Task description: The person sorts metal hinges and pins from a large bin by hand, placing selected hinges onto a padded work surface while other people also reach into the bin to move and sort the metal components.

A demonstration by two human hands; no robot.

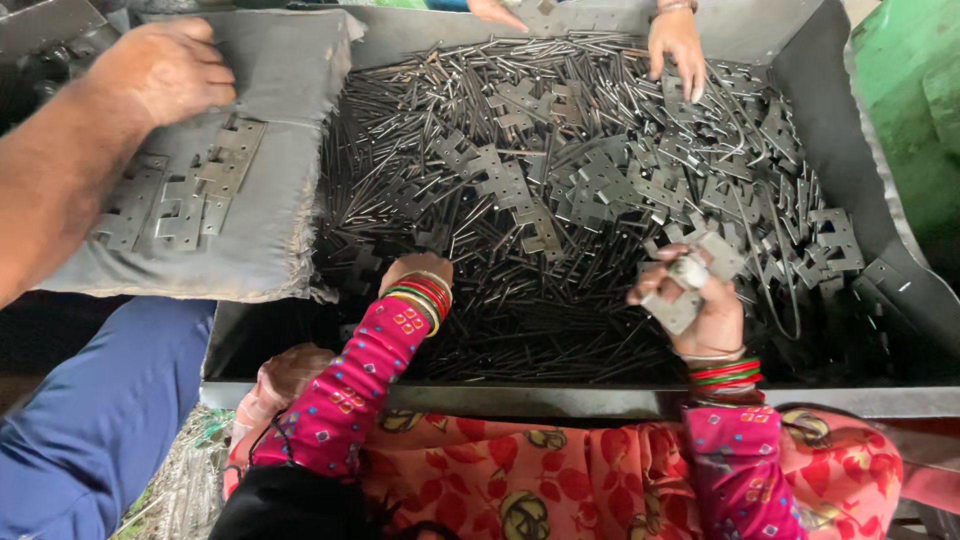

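My right hand [700,305] is raised over a big metal tray [560,400] and grips a grey metal hinge leaf [680,305] with a second leaf [718,255] against it. My left hand [413,268] dips into the heap of thin dark metal pins [520,320] near the tray's front; its fingers are hidden among them. Loose hinge leaves [600,180] lie scattered over the pins across the middle and right of the tray. Both my wrists carry red, green and gold bangles.
At the left, a co-worker's hand [165,70] rests on a grey cloth pad [270,220] bearing a row of assembled hinges [190,195]. Another person's hand [678,45] reaches into the tray's far side. A green container [915,110] stands at the right.
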